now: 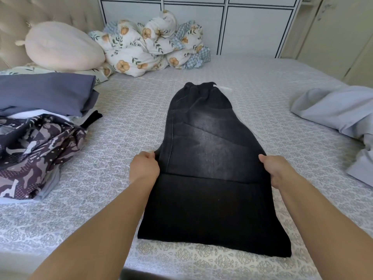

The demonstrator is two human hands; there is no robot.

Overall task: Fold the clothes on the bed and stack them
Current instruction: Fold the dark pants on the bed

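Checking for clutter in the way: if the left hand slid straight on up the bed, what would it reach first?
Probably nothing soon: the left hand, gripping the black jeans, points over bare bedsheet; the floral duvet comes first, though depth is unclear.

no readable text, labels or numbers

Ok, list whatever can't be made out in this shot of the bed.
- Fingertips of the left hand and right hand: tucked under the edges of the black jeans.
- Stack of folded clothes: cut off by the left edge of the head view, and the lower layers are covered by the blue top one.
- Light blue garment: runs off the right edge, so its type is unclear.
- White scrap behind the waistband: mostly hidden.
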